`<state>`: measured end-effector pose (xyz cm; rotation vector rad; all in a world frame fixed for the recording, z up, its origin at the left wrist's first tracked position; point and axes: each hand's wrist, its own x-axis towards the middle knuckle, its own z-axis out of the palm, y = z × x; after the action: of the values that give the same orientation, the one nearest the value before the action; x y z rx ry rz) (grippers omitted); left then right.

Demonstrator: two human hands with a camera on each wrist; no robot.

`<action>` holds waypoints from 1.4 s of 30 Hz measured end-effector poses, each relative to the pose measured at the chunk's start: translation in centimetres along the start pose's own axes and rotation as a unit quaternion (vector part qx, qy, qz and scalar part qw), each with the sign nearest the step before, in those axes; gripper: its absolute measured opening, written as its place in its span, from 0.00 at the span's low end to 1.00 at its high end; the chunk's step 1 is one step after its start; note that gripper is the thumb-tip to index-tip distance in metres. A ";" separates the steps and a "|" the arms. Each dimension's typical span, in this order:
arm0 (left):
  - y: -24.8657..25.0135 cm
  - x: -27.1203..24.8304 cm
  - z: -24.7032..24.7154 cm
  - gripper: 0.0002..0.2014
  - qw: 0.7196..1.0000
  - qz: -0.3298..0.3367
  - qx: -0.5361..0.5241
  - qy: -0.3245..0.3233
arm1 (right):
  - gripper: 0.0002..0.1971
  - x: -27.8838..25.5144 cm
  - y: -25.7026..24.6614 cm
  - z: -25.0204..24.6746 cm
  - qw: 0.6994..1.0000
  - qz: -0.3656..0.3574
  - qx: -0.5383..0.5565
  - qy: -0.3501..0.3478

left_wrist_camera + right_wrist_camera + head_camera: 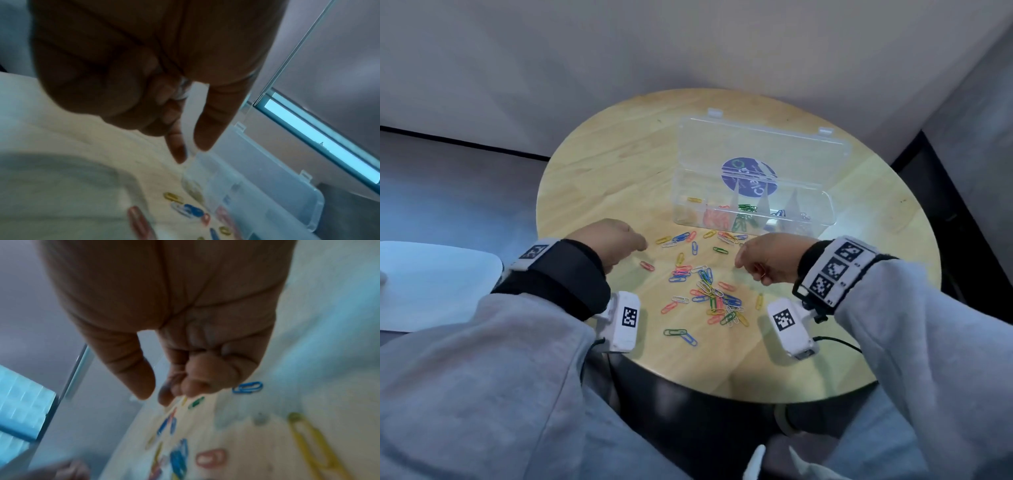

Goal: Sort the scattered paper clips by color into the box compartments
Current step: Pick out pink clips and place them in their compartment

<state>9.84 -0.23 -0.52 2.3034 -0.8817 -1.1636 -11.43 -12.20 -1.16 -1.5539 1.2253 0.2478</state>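
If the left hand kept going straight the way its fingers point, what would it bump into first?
Probably the loose clips just ahead: the left hand points toward a yellow clip on the table, short of the box. Height is unclear.

Tabletop (619, 164): 1, round, wood
Box (825, 209): 1, clear plastic, lid open
Lid latches: 2
Round sticker on lid (748, 176): 1
Dividers seen in box: 3, more cannot be told
Clip groups in box: yellow, red, green, blue, white, one group each; clips per group too bunched to count
Loose paper clips (709, 294) on tabletop: several dozen, exact count not possible, many overlap
Loose clip colours: 5 (red, blue, green, yellow, white)
Hands: 2, left hand (613, 243), right hand (767, 257)
Wrist cameras: 2
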 end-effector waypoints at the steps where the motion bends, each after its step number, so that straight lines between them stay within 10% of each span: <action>1: -0.2 0.1 0.1 0.10 1.000 0.008 0.030 0.005 | 0.05 0.0 0.0 0.3 0.995 -0.010 -0.102 0.016; 4: -0.5 0.2 0.8 0.04 0.996 0.027 0.085 0.016 | 0.07 0.0 -0.4 1.6 0.944 -0.054 -0.321 0.047; 12: -0.1 1.2 1.7 0.06 0.986 0.040 0.163 0.008 | 0.06 1.3 -1.3 3.2 0.881 -0.055 -0.467 0.057; 26: 0.1 1.7 2.2 0.06 0.973 0.008 0.230 -0.017 | 0.04 1.8 -1.0 3.3 0.894 -0.065 -0.442 0.039; 32: 1.9 1.4 2.0 0.09 0.995 0.041 -0.004 -0.088 | 0.07 0.8 -0.8 1.3 0.940 -0.045 -0.337 0.010; 36: 3.5 0.9 2.5 0.12 0.983 0.048 -0.141 -0.107 | 0.13 0.3 -1.6 -0.7 0.996 -0.080 -0.035 -0.019; 42: 8.0 1.3 2.4 0.12 0.971 0.077 -0.208 -0.090 | 0.13 0.6 -4.5 -3.6 0.974 -0.124 0.191 -0.016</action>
<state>5.61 -7.01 2.19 1.7862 -0.7744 -1.3546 -9.12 -16.00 2.53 -1.3415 0.9726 -0.1211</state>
